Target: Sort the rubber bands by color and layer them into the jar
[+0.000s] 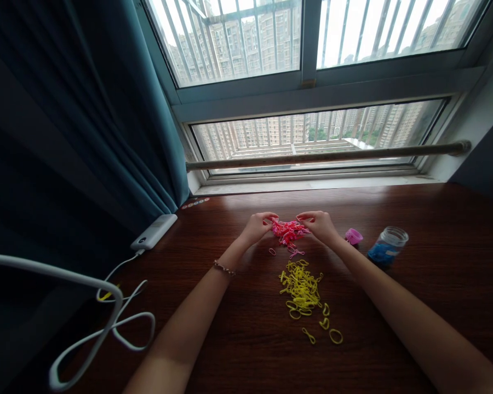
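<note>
A heap of pink and red bands (288, 232) lies on the dark wooden table between my two hands. My left hand (258, 227) touches the heap's left edge, thumb and fingers pinched; what lies between the fingertips is too small to make out. At the heap's right edge, my right hand (318, 225) is also in a pinch, its fingertips against pink bands. Below the heap, nearer to me, several yellow bands (302, 289) are piled, with a few loose ones beside them. One small pink loop (272, 251) lies apart at the left.
To the right stand a glass jar (388, 246) with blue contents and a small pink object (354, 236). A white device (154, 232) with a cable (137, 316) is at the left by the curtain (148, 120). A metal rail (328, 157) crosses the window behind.
</note>
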Tool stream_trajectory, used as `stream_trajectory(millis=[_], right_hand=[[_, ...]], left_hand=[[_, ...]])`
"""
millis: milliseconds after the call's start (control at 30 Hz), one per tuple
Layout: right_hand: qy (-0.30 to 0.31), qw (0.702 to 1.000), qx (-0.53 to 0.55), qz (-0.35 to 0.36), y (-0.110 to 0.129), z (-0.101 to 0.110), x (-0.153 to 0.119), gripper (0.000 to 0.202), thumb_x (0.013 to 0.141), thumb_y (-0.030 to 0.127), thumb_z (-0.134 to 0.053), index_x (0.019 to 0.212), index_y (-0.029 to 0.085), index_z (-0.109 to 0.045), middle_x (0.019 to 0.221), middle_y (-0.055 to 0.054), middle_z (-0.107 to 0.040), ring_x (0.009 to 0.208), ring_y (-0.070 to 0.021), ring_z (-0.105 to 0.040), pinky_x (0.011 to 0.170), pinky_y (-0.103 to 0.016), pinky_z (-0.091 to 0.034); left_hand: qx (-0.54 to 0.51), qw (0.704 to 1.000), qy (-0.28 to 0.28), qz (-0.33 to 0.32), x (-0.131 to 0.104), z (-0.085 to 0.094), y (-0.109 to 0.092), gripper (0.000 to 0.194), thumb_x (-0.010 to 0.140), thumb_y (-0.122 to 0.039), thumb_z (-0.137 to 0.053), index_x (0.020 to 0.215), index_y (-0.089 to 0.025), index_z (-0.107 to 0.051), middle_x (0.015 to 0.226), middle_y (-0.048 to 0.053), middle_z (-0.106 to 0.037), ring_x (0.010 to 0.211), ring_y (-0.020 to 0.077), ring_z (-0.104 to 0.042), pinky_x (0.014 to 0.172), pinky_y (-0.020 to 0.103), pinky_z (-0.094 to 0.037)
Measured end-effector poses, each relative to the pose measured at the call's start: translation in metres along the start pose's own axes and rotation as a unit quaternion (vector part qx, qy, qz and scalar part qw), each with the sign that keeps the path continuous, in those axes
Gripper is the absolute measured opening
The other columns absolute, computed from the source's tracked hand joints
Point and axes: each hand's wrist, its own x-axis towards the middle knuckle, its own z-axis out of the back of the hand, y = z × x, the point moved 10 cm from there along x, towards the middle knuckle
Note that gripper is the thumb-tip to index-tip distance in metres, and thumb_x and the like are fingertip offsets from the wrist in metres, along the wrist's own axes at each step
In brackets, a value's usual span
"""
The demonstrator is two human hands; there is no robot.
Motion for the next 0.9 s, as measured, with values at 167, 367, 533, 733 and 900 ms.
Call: stream_trajectory(millis=[167, 367, 533, 733, 900], right_hand=[[-0.005, 0.995, -0.098, -0.023, -0.016, -0.007, -0.003, 0.026, 0.079, 0.018, -0.051, 0.101, 0.012, -0.064, 0.104, -0.014, -0.063, 0.1, -0.0257, -0.056, 0.089, -0.037, -0.041], [0.051, 0.997, -0.045, 0.046, 0.008, -0.044, -0.014, 0.024, 0.08, 0.016, -0.051, 0.1, 0.013, -0.064, 0.113, -0.011, -0.059, 0.109, -0.0206, -0.051, 0.096, -0.031, -0.035], [0.061, 0.997, 0.013, 0.052, 0.02, -0.031, -0.011, 0.025, 0.083, 0.016, -0.044, 0.096, 0.017, -0.066, 0.094, -0.004, -0.068, 0.085, -0.0152, -0.063, 0.077, -0.024, -0.047], [-0.041, 0.995, 0.071, 0.051, 0.06, 0.036, -0.007, 0.017, 0.078, 0.02, -0.054, 0.082, 0.016, -0.07, 0.076, -0.004, -0.07, 0.068, -0.0163, -0.063, 0.063, -0.024, -0.046], [-0.144, 0.98, 0.072, 0.114, 0.139, 0.107, -0.081, 0.039, 0.086, 0.034, -0.047, 0.055, 0.015, -0.063, 0.046, 0.0, -0.056, 0.044, -0.0099, -0.052, 0.047, -0.022, -0.039]], left_hand=[[0.06, 0.998, 0.004, 0.018, -0.003, -0.007, 0.009, 0.044, 0.069, -0.01, -0.055, 0.112, -0.014, -0.055, 0.105, 0.009, -0.063, 0.093, 0.0196, -0.06, 0.082, 0.031, -0.05], [0.043, 0.996, 0.062, -0.052, -0.009, -0.044, -0.003, 0.04, 0.075, -0.01, -0.049, 0.114, -0.015, -0.052, 0.117, 0.008, -0.058, 0.108, 0.0208, -0.053, 0.097, 0.034, -0.039], [-0.045, 0.997, 0.047, -0.032, -0.004, -0.029, -0.006, 0.034, 0.078, -0.012, -0.046, 0.112, -0.01, -0.052, 0.101, 0.011, -0.065, 0.09, 0.0179, -0.062, 0.082, 0.033, -0.049], [-0.002, 0.999, 0.021, -0.049, -0.009, 0.012, -0.037, 0.024, 0.076, -0.02, -0.055, 0.098, -0.013, -0.06, 0.093, 0.009, -0.067, 0.084, 0.0174, -0.063, 0.08, 0.032, -0.05], [0.009, 0.996, 0.009, -0.09, -0.046, 0.01, -0.078, 0.022, 0.081, -0.023, -0.049, 0.097, -0.013, -0.061, 0.094, 0.007, -0.066, 0.085, 0.0166, -0.062, 0.078, 0.03, -0.051]])
